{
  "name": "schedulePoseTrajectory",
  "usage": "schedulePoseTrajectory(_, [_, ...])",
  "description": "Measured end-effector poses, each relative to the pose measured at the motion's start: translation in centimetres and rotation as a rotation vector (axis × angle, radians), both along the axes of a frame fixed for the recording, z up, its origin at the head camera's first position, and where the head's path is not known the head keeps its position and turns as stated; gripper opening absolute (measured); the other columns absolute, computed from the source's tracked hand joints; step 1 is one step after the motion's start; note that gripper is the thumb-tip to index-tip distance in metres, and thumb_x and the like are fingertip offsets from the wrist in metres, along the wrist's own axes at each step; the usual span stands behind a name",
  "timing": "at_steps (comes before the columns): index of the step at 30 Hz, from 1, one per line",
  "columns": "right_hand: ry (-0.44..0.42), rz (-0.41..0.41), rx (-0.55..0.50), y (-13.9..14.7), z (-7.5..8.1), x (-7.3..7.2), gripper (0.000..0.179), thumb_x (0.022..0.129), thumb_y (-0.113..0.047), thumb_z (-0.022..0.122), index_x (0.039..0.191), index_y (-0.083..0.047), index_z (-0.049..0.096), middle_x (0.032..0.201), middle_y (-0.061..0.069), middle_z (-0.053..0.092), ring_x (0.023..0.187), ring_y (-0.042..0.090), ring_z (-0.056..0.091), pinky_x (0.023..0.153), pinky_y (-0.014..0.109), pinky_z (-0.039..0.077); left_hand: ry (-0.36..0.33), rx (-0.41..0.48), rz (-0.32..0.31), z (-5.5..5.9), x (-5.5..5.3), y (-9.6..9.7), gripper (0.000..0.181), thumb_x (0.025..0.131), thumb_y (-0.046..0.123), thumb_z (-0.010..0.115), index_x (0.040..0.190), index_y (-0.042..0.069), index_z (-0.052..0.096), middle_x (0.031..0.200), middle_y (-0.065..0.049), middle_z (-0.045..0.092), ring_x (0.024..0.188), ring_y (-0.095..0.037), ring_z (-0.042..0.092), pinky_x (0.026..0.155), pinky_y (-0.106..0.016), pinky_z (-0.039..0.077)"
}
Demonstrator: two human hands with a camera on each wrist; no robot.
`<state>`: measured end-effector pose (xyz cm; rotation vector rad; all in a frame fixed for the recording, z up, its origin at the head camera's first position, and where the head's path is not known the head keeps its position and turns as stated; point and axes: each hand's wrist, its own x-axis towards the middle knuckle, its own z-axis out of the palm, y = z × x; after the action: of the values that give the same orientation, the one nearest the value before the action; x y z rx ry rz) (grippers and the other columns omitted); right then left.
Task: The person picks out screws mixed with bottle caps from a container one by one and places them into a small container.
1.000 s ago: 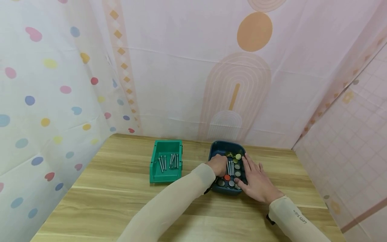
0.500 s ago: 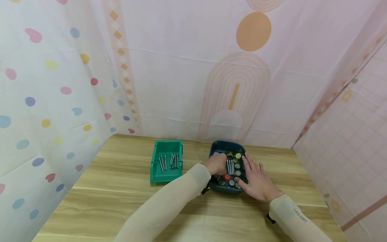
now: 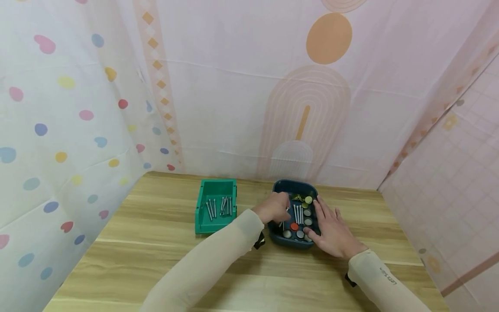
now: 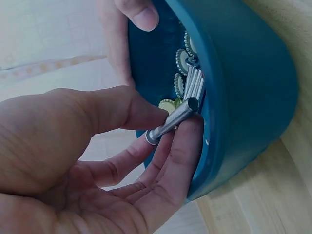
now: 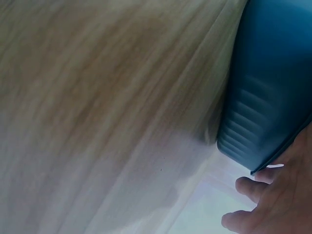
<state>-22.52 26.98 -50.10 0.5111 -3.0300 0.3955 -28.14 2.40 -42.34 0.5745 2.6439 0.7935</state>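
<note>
Over the left side of the dark blue tub [image 3: 290, 243], my left hand [image 3: 277, 208] pinches a silver bolt [image 4: 173, 121] between thumb and fingers. In the left wrist view the bolt is tilted, near the tub's rim. My right hand [image 3: 336, 234] rests along the tub's right rim, fingers extended, with the thumb over the inside. Inside the tub lie several more bolts [image 3: 298, 214], gold bottle caps [image 3: 309, 199], silver bottle caps [image 3: 300, 234] and an orange-red cap [image 3: 294, 226]. The left hand hides part of the tub's contents in the head view.
A green bin [image 3: 212, 228] stands left of the tub with several bolts [image 3: 211, 209] in it. Both containers are on a wooden table [image 3: 128, 242], near its back edge. Patterned cloth [image 3: 218, 108] hangs behind and at both sides.
My left hand has risen slightly and shifted left from deep in the tub, and a bolt now shows in its grip. My right hand stays on the rim.
</note>
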Motion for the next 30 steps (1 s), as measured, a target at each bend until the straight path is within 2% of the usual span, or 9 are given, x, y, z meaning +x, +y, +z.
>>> schedulePoseTrajectory(5, [-0.002,-0.003,-0.002,-0.2,0.0,0.0,0.098,0.118,-0.053,0.064,0.184,0.004,0.02,0.194,0.028,0.014,0.173,0.06,0.034,0.138,0.084,0.021,0.007,0.035,0.002,0.2,0.2,-1.0,0.031,0.107,0.009,0.083,0.134,0.001,0.071,0.114,-0.012,0.078,0.079,-0.016,0.068,0.079,-0.033,0.064])
schedulePoseTrajectory(13, [-0.009,-0.019,-0.012,-0.2,-0.1,0.1,0.098,0.117,-0.054,0.065,0.184,0.003,0.021,0.194,0.028,0.015,0.173,0.06,0.035,0.138,0.085,0.02,-0.025,0.101,0.042,0.2,-0.1,-2.3,0.031,0.108,0.009,0.082,0.136,0.001,0.07,0.113,-0.014,0.075,0.082,-0.02,0.072,0.083,-0.037,0.069])
schedulePoseTrajectory(20, [-0.009,-0.023,-0.01,0.0,-0.3,-0.2,0.098,0.117,-0.054,0.065,0.184,0.002,0.02,0.195,0.027,0.014,0.173,0.06,0.034,0.139,0.084,0.019,0.016,0.092,0.073,0.1,-0.7,-3.6,0.031,0.108,0.01,0.083,0.136,0.004,0.071,0.124,-0.015,0.076,0.092,-0.022,0.07,0.085,-0.036,0.067])
schedulePoseTrajectory(23, [-0.004,-0.023,-0.008,-0.1,-0.4,-0.2,0.098,0.117,-0.054,0.065,0.184,0.002,0.02,0.195,0.027,0.014,0.172,0.06,0.035,0.138,0.084,0.021,0.015,0.095,0.086,0.2,-1.0,-4.3,0.031,0.107,0.008,0.083,0.135,0.002,0.072,0.112,-0.012,0.076,0.088,-0.021,0.068,0.082,-0.034,0.064])
schedulePoseTrajectory(27, [0.004,-0.021,-0.005,-0.2,-0.4,0.0,0.098,0.116,-0.054,0.065,0.184,0.003,0.021,0.194,0.028,0.014,0.172,0.06,0.036,0.138,0.084,0.021,-0.002,0.119,0.091,0.2,-1.3,-5.4,0.032,0.106,0.005,0.081,0.135,0.0,0.071,0.085,-0.004,0.069,0.073,-0.016,0.062,0.069,-0.03,0.052])
schedulePoseTrajectory(30, [0.004,-0.02,-0.008,-0.2,-0.4,0.1,0.098,0.116,-0.053,0.065,0.183,0.003,0.021,0.194,0.028,0.014,0.172,0.06,0.036,0.138,0.084,0.021,-0.019,0.12,0.105,0.2,-1.4,-6.4,0.03,0.106,0.006,0.079,0.134,0.002,0.07,0.079,-0.001,0.064,0.068,-0.016,0.058,0.065,-0.03,0.047])
